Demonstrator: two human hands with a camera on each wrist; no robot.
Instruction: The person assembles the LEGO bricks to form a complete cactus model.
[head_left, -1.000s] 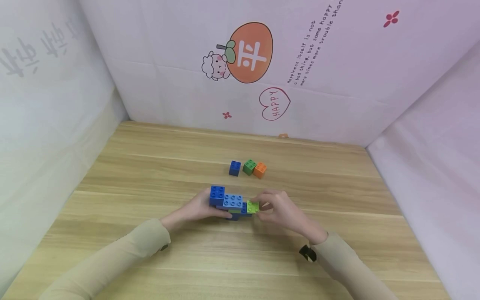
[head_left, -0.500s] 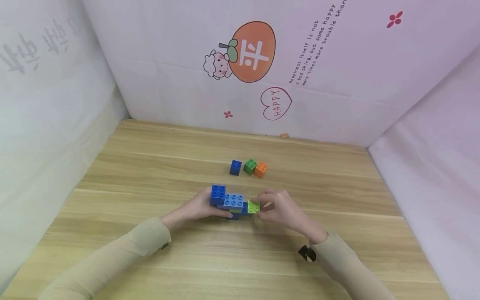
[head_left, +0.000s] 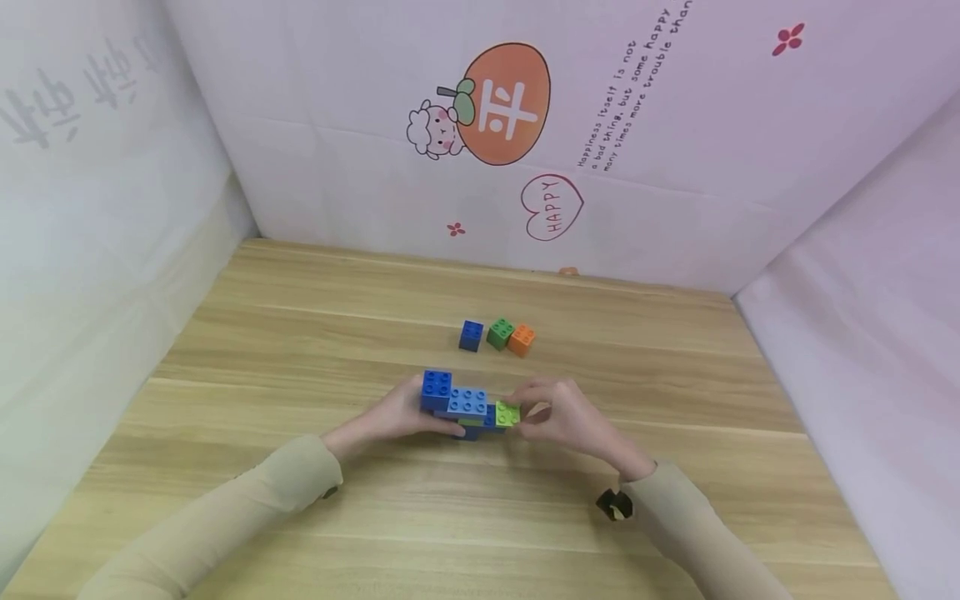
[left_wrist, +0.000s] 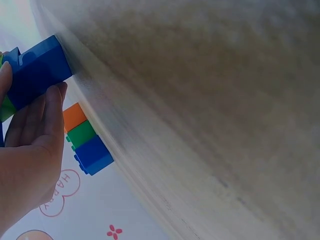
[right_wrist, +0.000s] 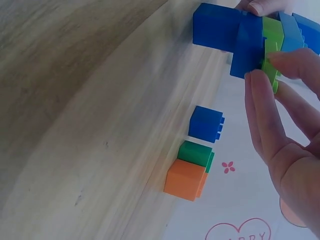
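Note:
A stack of joined bricks (head_left: pixel 465 406) in dark blue, light blue and green sits on the wooden table (head_left: pixel 300 350) in the middle of the head view. My left hand (head_left: pixel 401 414) grips its left end, fingers curled round the blue bricks (left_wrist: pixel 37 72). My right hand (head_left: pixel 558 414) pinches the lime green brick (head_left: pixel 507 413) at the right end of the stack. In the right wrist view, the fingers (right_wrist: pixel 265 115) lie against the green and blue bricks (right_wrist: pixel 250 37).
Three loose bricks lie in a row behind the hands: blue (head_left: pixel 470 335), dark green (head_left: pixel 499 332) and orange (head_left: pixel 521 339). Printed paper walls (head_left: pixel 525 125) close in the table on three sides. A small black object (head_left: pixel 611 504) lies by my right sleeve.
Almost nothing differs; both hands stay on the brick stack, and my right fingers have shifted slightly at the lime green brick.

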